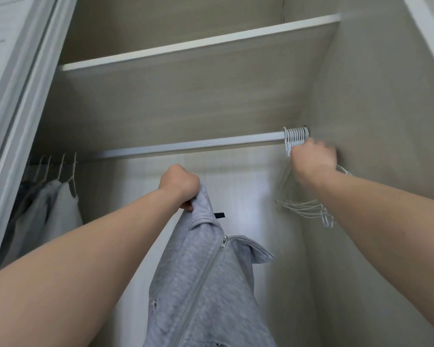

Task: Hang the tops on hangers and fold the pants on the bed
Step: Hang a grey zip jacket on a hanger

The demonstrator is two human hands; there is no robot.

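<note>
Tangling threatens: the right hand (313,159) at 2 o'clock curls its fingers round tightly bunched white wire hangers (296,136) and may drag several off the rail (185,146), while the left hand (179,186) clenches its fingers on the grey hoodie (205,284) dangling at 6 o'clock.

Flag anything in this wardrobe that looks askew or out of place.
Nothing damaged. The white hangers sit crammed at the right end of the rail, gripped by the right hand; the grey top dangles from the left hand.
</note>
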